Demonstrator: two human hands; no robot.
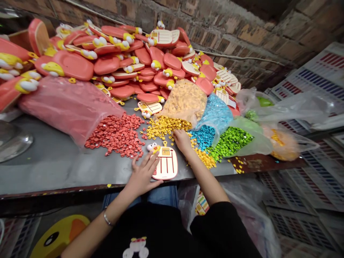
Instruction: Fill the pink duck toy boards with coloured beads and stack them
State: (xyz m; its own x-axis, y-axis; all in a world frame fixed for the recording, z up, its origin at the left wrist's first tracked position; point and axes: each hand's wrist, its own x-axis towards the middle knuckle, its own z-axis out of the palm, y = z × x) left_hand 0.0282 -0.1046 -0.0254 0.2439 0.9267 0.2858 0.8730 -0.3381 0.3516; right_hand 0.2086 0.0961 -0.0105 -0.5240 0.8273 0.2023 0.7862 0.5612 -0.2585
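Observation:
A cream duck-shaped toy board (166,163) with slots lies face up near the table's front edge. My left hand (142,173) lies flat on its left side, fingers spread and open. My right hand (182,140) reaches past the board into a spill of small yellow beads (163,126), fingers curled down among them; what they hold is hidden. Red beads (118,135) lie to the left, blue beads (204,136) and green beads (232,142) to the right.
A large heap of red duck-shaped toy shells (139,61) fills the back of the grey table (53,161). Plastic bags (67,105) spill the beads. A brick wall stands behind. Printed cartons (309,93) stack at right.

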